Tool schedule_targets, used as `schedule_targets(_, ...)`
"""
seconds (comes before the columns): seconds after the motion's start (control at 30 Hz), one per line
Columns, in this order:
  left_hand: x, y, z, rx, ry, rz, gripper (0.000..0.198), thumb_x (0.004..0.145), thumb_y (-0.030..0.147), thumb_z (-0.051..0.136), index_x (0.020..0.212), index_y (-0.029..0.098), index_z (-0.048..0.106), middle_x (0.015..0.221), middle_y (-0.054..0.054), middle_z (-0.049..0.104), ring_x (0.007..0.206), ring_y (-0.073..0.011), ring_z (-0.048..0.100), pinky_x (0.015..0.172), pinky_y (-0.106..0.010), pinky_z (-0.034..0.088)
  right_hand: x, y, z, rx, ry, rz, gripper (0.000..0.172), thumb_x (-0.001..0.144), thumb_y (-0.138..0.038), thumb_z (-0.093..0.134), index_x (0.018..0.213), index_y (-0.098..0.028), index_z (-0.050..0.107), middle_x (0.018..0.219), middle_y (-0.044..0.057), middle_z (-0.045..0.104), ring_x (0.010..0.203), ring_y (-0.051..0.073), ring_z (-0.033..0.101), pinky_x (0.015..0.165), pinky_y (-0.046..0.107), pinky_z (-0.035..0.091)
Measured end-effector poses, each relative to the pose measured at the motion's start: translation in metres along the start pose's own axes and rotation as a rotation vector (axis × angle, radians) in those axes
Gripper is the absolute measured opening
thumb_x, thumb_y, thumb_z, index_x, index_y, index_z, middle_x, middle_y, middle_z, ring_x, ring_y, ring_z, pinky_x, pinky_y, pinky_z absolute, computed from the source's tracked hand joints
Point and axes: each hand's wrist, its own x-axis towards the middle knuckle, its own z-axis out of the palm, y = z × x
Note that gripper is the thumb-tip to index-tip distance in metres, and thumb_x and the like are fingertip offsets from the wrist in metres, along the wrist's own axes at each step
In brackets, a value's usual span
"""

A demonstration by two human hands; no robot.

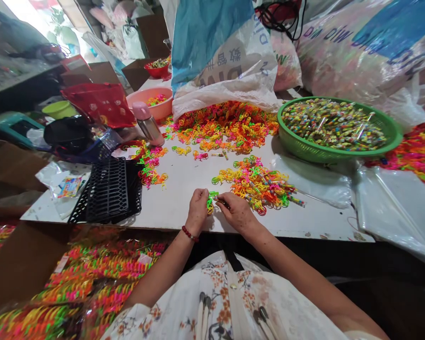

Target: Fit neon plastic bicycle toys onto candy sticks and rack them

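- The green plastic piece point(210, 206), with some yellow on it, is held up between the two hands, just over the near edge of the bench point(184, 198).
- It lies just right of the left hand point(198, 208), which pinches it between thumb and fingers, and just left of the right fingertips; the left hand is nearer.
- Its long axis is hard to tell; the visible part seems to run up and down, across the gap.
- The right hand point(236, 211) comes in from the side, thumb and fingers pinched on a small pale bit point(215, 199) touching or almost touching the piece.
- Beyond the right hand lies a mixed pile point(258, 182) of plastic pieces and tubes.
- Farther off, a green basket point(304, 150) holds many more tubes.
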Motion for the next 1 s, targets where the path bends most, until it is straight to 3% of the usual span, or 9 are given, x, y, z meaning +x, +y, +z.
schedule_targets(0.2,-0.002,0.003,0.000,-0.034,-0.005,-0.005,0.039,0.076,0.055,0.066,0.077,0.020,0.048,0.057,0.008,0.043,0.045,-0.0058,0.037,0.043,-0.017,0.032,-0.002,-0.001,0.000,0.029,-0.018,0.011,0.011,0.091,-0.020,0.054,0.096,-0.020,0.064,0.087,0.008,0.068,0.082,0.019,0.064,0.076,0.030,0.051)
schedule_targets(0.47,0.004,0.005,-0.004,-0.057,-0.059,-0.101,0.041,0.072,0.054,0.071,0.074,0.019,0.049,0.052,0.007,0.043,0.041,-0.0052,0.036,0.039,-0.017,0.027,-0.002,-0.014,-0.002,0.298,0.018,0.068,0.014,0.091,-0.027,0.056,0.098,-0.024,0.067,0.093,0.005,0.071,0.086,0.018,0.066,0.080,0.031,0.052)
schedule_targets(0.57,0.003,0.001,0.000,-0.071,-0.096,-0.136,0.043,0.071,0.055,0.071,0.073,0.019,0.048,0.052,0.007,0.043,0.040,-0.0058,0.036,0.039,-0.018,0.025,-0.004,-0.020,-0.001,0.265,0.015,0.037,0.015,0.093,-0.024,0.052,0.096,-0.023,0.066,0.088,0.006,0.069,0.081,0.018,0.065,0.075,0.031,0.052)
schedule_targets(0.67,0.009,-0.001,0.008,-0.062,-0.118,-0.082,0.042,0.074,0.058,0.067,0.074,0.020,0.048,0.055,0.007,0.044,0.043,-0.0072,0.037,0.040,-0.020,0.027,0.000,-0.018,-0.008,0.205,0.000,-0.014,0.017,0.094,-0.022,0.049,0.096,-0.023,0.065,0.085,0.006,0.068,0.079,0.019,0.064,0.072,0.031,0.052)
schedule_targets(0.77,0.033,0.010,0.015,0.079,-0.135,0.075,0.041,0.084,0.060,0.052,0.077,0.020,0.053,0.061,0.003,0.049,0.050,-0.0101,0.042,0.047,-0.023,0.034,0.008,-0.004,-0.032,0.122,0.048,-0.004,0.017,0.094,-0.024,0.050,0.102,-0.024,0.065,0.091,0.005,0.070,0.083,0.019,0.066,0.075,0.032,0.053)
schedule_targets(0.87,0.076,0.035,0.016,0.412,-0.075,0.279,0.031,0.090,0.048,0.046,0.078,0.020,0.055,0.069,-0.001,0.055,0.063,-0.0144,0.050,0.061,-0.027,0.040,0.017,0.020,-0.073,-0.112,0.200,0.056,0.019,0.094,-0.028,0.051,0.105,-0.024,0.066,0.100,0.007,0.071,0.091,0.022,0.065,0.084,0.037,0.051)
schedule_targets(0.97,0.128,0.055,0.012,0.602,0.032,0.434,0.005,0.079,0.020,0.059,0.084,0.019,0.058,0.093,-0.007,0.060,0.099,-0.0226,0.052,0.089,-0.036,0.039,0.030,0.044,-0.107,-0.478,0.260,0.103,0.017,0.091,-0.027,0.053,0.096,-0.022,0.069,0.106,0.012,0.070,0.100,0.029,0.060,0.090,0.045,0.045)
schedule_targets(1.0,0.144,0.057,0.010,0.597,0.040,0.442,0.015,0.074,0.013,0.062,0.087,0.019,0.059,0.102,-0.009,0.059,0.112,-0.0248,0.047,0.097,-0.037,0.034,0.037,0.049,-0.113,-0.577,0.253,0.101,0.017,0.090,-0.025,0.054,0.094,-0.020,0.070,0.111,0.014,0.068,0.103,0.031,0.057,0.092,0.047,0.043)
